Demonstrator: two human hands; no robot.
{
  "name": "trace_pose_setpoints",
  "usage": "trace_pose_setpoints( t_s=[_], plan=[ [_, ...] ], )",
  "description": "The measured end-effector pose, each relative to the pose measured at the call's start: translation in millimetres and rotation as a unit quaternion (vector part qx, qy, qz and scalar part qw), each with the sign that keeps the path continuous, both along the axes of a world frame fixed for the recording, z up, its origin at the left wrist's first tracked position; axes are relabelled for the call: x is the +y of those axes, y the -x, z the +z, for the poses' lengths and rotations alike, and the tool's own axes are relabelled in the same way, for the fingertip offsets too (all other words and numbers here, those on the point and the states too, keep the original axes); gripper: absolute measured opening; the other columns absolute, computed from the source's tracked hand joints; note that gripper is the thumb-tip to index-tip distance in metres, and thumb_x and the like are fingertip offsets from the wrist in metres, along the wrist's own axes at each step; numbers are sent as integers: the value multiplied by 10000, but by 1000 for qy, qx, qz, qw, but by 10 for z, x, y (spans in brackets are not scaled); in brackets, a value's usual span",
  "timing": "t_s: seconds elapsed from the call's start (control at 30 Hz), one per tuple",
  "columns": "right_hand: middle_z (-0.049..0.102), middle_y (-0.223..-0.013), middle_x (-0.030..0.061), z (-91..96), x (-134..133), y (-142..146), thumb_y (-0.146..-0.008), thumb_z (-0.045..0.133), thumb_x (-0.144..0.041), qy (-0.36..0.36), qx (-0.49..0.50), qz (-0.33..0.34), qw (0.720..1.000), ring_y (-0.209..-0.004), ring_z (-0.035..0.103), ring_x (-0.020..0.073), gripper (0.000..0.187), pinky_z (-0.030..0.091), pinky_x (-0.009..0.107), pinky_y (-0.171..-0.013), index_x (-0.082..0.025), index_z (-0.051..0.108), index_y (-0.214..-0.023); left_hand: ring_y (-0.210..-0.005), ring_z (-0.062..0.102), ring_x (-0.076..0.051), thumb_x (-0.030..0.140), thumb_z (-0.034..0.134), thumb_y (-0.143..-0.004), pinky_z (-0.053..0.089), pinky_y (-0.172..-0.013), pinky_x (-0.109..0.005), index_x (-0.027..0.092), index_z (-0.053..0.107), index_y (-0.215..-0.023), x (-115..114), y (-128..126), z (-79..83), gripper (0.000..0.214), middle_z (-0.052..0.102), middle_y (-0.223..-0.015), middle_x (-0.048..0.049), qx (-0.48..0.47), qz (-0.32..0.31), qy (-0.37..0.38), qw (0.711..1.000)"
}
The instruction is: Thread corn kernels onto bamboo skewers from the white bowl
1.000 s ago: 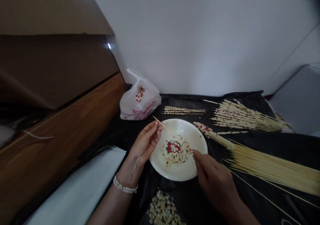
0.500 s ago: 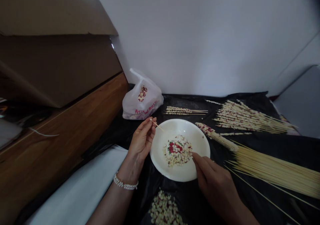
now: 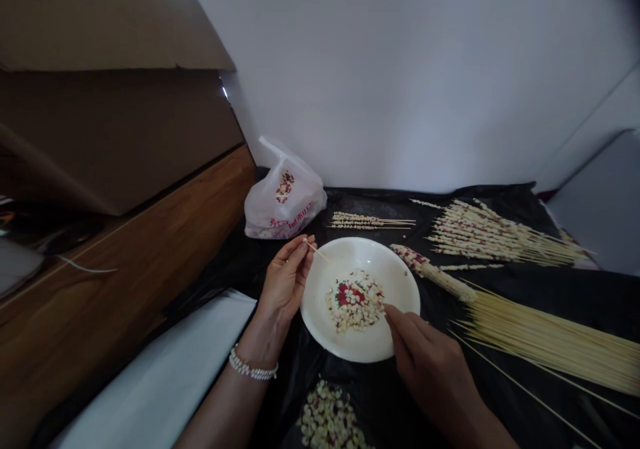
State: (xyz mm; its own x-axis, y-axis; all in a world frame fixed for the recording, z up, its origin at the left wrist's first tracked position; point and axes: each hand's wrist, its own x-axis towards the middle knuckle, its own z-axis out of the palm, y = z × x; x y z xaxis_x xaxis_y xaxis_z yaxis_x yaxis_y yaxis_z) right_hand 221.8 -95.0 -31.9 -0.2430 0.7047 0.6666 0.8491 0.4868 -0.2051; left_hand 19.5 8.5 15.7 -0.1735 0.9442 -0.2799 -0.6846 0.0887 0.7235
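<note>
My left hand (image 3: pixel 289 272) is above the left rim of a white bowl (image 3: pixel 313 322). Its thumb and finger pinch one end of a thin wooden skewer (image 3: pixel 317 251), with a small pale bit at the fingertips. The skewer slants down over the bowl toward my right hand (image 3: pixel 430 356), and its middle is hard to make out against the white. My right hand's fingers are closed at the bowl's right side, in line with the skewer. In the bowl lie pale and dark-red, corn-like kernels (image 3: pixel 360 312) around a printed red flower.
A white plastic bag (image 3: pixel 285 199) stands behind the bowl. Kernel-threaded skewers lie in a small group (image 3: pixel 355 220) and a larger pile (image 3: pixel 475 232). Bare skewers (image 3: pixel 550 339) lie at right, beside a kernel-covered bundle (image 3: pixel 435 272). Loose kernels (image 3: pixel 333 419) sit in front; cardboard (image 3: pixel 115 129) stands left.
My left hand has shifted very slightly to the right, and the skewer end at its fingertips with it. My right hand stays at the bowl's right side.
</note>
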Motion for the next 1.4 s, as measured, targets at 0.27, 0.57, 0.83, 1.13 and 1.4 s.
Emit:
trace_pose_setpoints(
  t_s=[0.27,0.57,0.83,1.13,1.4],
  plan=[
    [727,-759,120,13,-22,29,-900,393,-73,5,3,-7,1000,-491,650,170,313,545,267,-479,-43,677,-1029,-731,702,-102,-22,668,-750,565,-642,-138,90,712,-848,23,-12,-51,155,748,-883,-85,18,27,-14,999],
    [718,-730,105,27,-36,45,-927,406,-110,16,11,-12,1000,-473,636,165,297,568,283,-568,-54,683,-1017,-724,699,-99,39,742,-696,551,-643,-139,103,724,-824,35,-29,-126,144,755,-866,-82,56,32,-37,997],
    [724,-757,104,28,-24,23,-925,403,-101,9,13,-12,1000,-494,640,151,295,556,253,-565,-61,671,-1041,-729,686,-100,44,688,-758,560,-652,-170,131,684,-1052,11,-8,-125,307,736,-912,-86,61,19,-64,996],
    [732,-767,109,26,-22,19,-922,387,-97,-1,1,-12,1000,-488,642,150,303,536,239,-494,-68,670,-1029,-442,422,17,151,537,-923,318,-359,-63,48,660,-945,29,63,-36,162,518,-651,21,-128,-86,27,988],
    [707,-695,89,33,-26,34,-918,391,-87,4,8,-8,1000,-485,643,157,299,571,269,-563,-54,669,-1024,-418,386,27,87,481,-938,254,-333,-62,78,621,-847,34,48,12,168,494,-647,28,-163,-75,51,982]
  ],
)
